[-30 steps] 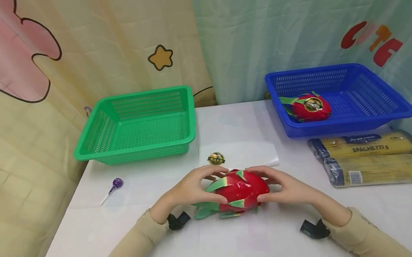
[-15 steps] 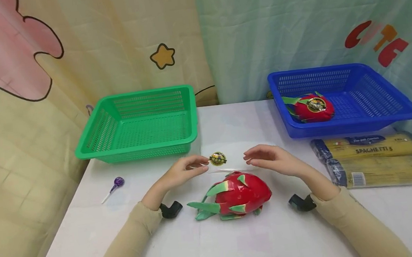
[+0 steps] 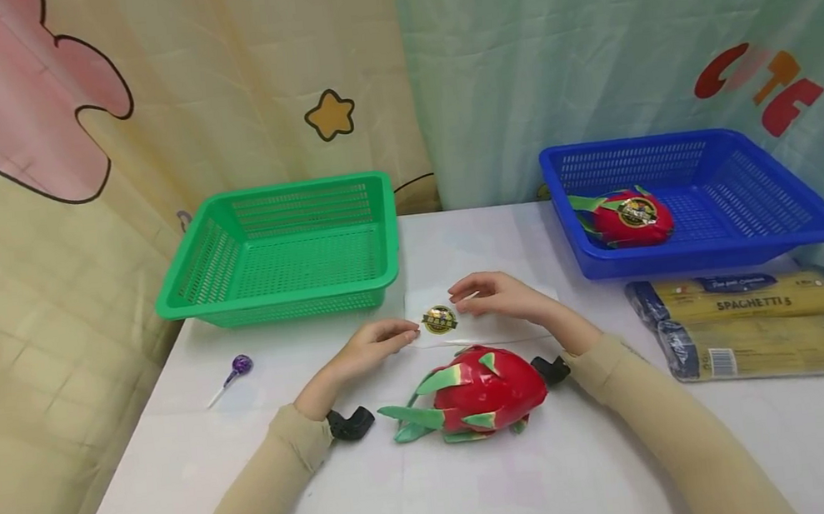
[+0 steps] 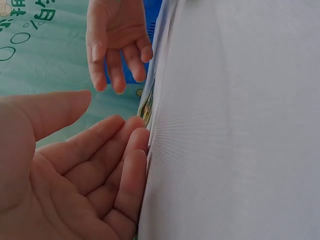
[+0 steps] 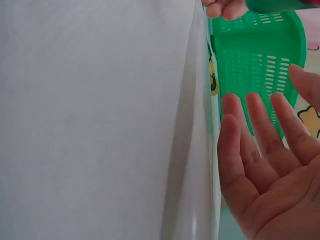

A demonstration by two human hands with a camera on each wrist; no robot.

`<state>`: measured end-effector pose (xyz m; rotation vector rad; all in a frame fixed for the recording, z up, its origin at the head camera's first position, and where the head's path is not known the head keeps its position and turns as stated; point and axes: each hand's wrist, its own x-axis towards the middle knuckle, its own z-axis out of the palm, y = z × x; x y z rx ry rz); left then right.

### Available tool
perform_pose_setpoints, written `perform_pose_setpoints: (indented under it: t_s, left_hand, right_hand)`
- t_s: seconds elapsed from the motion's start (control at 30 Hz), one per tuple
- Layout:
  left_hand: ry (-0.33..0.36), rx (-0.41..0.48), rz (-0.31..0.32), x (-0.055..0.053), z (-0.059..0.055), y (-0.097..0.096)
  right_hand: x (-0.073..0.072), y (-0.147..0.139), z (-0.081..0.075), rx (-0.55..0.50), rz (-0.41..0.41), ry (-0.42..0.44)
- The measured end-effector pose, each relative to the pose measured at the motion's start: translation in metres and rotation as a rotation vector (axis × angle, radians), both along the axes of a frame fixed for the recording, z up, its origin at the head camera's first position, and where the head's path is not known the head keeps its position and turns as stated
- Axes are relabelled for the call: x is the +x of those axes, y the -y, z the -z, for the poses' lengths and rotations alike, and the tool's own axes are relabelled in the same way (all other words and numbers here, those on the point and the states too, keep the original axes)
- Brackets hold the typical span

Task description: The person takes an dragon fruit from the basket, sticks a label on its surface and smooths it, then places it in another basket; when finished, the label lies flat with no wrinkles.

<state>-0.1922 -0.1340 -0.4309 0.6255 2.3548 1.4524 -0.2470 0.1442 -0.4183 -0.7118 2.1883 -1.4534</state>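
Note:
A round gold-and-black sticker [image 3: 439, 319] lies on a glossy white sheet [image 3: 495, 330] in the middle of the table. My left hand [image 3: 370, 347] is just left of the sticker, its relaxed fingertips close to the sticker's edge. In the left wrist view that hand's fingers [image 4: 132, 185] are bent slightly and hold nothing. Up and to the right of the sticker hovers my right hand [image 3: 501, 294], with loosely bent fingers [image 5: 265, 130] and nothing between them. Nearer me, a red dragon fruit [image 3: 489, 387] with green leaf tips lies on its side, touched by neither hand.
A green basket [image 3: 288, 299] stands at back left. At back right, a blue basket [image 3: 713, 250] holds another dragon fruit [image 3: 627, 222] bearing a similar sticker. Two spaghetti packs [image 3: 760, 338] lie before it. A purple lollipop [image 3: 241, 365] rests on the left of the table.
Both hands have let go of the dragon fruit and moved away from it toward the sheet. Most recently the right hand has moved left, close to the sticker. The dragon fruit stays on the table.

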Motion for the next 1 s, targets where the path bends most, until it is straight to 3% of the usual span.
perform_pose_setpoints:
  t_s: [0.2,0.3,0.37,0.77,1.0]
  left_hand:
    - [0.007,-0.031,-0.011,0.006,-0.01,-0.004]
    - [-0.001,-0.035,-0.02,0.005,-0.007,-0.004]
    - [-0.006,-0.037,-0.025,0.002,0.002,-0.002]
    - [-0.006,-0.063,-0.048,0.0,0.004,-0.004]
    - [-0.005,-0.062,-0.045,0.001,0.004,-0.004]
  right_hand:
    - [-0.01,0.011,0.006,0.074,0.004,0.003]
    - [-0.014,0.015,0.009,0.108,0.01,0.005]
    - [-0.016,0.018,0.01,0.12,0.017,0.002]
    - [-0.02,0.027,0.016,0.194,0.049,-0.104]
    - [-0.02,0.031,0.014,0.21,0.059,-0.109]
